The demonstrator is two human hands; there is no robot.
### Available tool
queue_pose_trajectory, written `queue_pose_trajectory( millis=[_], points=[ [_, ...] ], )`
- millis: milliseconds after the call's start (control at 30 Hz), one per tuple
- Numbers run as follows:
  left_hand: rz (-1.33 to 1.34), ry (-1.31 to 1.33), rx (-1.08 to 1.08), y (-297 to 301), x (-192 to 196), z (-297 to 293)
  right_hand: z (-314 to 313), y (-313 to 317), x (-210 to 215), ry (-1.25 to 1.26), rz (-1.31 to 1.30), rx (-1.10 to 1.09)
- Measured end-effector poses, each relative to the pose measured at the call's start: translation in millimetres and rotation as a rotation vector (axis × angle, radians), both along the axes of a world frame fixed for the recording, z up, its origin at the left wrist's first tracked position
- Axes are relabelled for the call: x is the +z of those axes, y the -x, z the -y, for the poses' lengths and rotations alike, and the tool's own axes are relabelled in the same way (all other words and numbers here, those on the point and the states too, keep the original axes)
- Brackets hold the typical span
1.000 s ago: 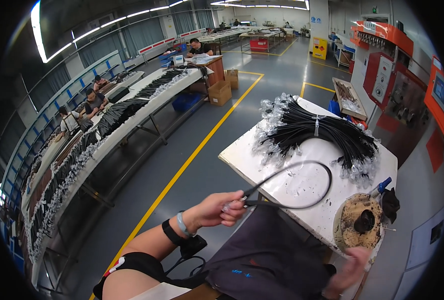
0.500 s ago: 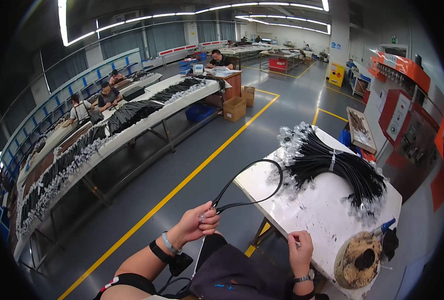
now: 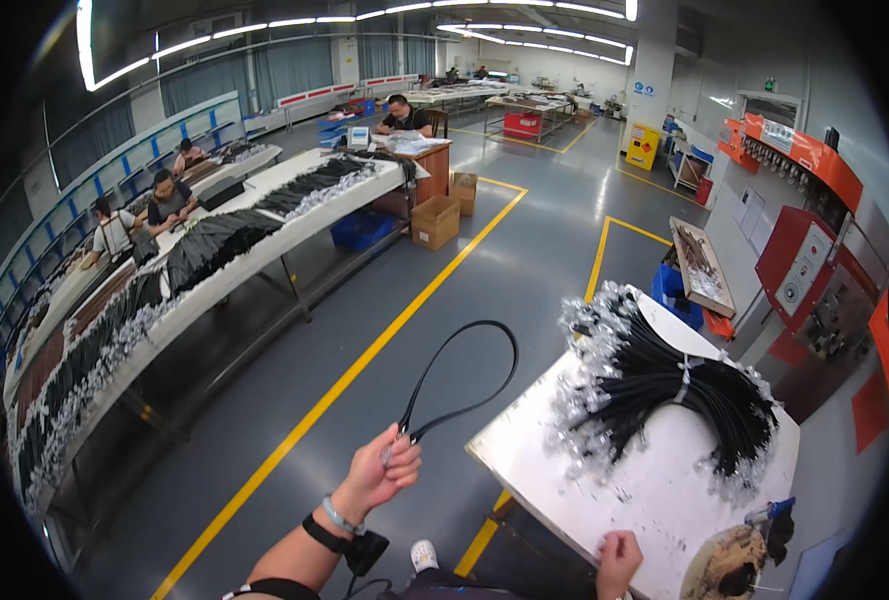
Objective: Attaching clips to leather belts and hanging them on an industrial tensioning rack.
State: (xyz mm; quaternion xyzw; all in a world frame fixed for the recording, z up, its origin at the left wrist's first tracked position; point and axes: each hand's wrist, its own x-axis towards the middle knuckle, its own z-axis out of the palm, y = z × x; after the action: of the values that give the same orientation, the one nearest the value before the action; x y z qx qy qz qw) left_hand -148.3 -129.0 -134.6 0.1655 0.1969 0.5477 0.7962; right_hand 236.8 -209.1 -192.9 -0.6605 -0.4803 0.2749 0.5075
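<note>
Just off the near-left corner of the white surface, out over the grey floor: left hand up in the air, fingers pinched shut on the two ends of a black cable. From the fingers, up and away toward the far end of the surface: one big loop, long way slanting up and to the right. At the near edge of the surface: right hand, fingers flat on the edge, nothing held. Farther along the surface: big bundle of black cables, well apart from the loop. Nearer to the loop: left hand by far.
</note>
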Motion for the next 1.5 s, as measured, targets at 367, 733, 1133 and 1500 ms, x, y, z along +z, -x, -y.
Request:
queue_pose_trajectory(
  millis=[367, 733, 1133, 1500],
  points=[
    [0.118, 0.046, -0.022, 73, -27, -43, 1, 18, 30, 0.076, 0.048, -0.081],
    [0.051, 0.016, -0.056, 90, 5, -72, -10, 19, 35, 0.106, 0.184, -0.074],
    [-0.006, -0.119, -0.238, 84, 12, -152, -4, 25, 28, 0.136, 0.061, -0.243],
    [0.031, -0.176, -0.453, 143, 28, -193, -10, 57, 28, 0.056, 0.001, -0.574]
  ],
)
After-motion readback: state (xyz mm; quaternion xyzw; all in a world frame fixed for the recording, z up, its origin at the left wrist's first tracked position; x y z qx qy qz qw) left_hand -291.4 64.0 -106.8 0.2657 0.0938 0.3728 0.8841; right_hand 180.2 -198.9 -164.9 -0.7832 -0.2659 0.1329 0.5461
